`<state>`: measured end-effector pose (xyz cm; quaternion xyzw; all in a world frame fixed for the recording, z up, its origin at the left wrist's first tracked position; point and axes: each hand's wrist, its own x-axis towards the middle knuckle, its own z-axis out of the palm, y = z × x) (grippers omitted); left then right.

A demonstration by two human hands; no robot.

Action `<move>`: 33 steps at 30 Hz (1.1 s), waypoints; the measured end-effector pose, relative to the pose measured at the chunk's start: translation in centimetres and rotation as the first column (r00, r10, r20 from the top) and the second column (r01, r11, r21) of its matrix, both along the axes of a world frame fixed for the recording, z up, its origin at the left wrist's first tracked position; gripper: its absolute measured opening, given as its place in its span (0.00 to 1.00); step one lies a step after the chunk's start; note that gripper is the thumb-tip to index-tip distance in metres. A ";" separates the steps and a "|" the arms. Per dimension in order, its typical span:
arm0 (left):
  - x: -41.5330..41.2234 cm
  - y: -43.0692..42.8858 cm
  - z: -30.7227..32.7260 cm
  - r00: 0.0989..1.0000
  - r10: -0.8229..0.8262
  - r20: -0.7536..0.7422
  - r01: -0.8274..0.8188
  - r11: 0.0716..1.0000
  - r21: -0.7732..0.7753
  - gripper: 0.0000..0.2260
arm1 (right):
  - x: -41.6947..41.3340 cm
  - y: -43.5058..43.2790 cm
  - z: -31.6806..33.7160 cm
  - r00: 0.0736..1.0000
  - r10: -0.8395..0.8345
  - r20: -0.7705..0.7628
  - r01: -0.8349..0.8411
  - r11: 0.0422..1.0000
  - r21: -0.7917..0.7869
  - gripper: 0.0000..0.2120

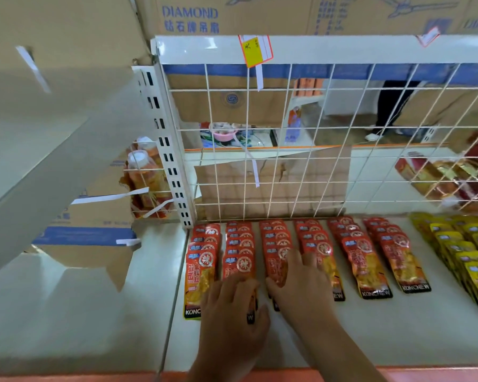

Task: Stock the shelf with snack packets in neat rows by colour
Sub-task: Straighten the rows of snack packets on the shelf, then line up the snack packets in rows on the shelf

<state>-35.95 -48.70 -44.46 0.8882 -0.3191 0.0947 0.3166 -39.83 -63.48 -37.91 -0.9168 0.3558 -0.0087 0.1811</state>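
Step in hand: aligning the red snack packets [367, 260]. Left hand [232, 304] and right hand [301, 282] press flat on them, fingers extended, gripping nothing. Next, probably: slide front edges level with neighbouring rows.

Red packets [366, 260] are laid flat in six overlapping rows on the white shelf [398, 326], with yellow packets [458, 252] ranged to their right.

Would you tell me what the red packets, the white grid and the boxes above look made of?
Red packets: glossy plastic film, probably; they glint. White grid: coated metal wire, it seems; thin straight rods. Boxes: brown cardboard, matte, printed blue.
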 end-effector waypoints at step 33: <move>-0.8 0.0 0.8 0.998 0.052 0.046 -0.055 0.996 0.064 0.18 | -2.5 -2.8 0.3 0.951 0.151 0.270 -0.152 0.988 -0.019 0.21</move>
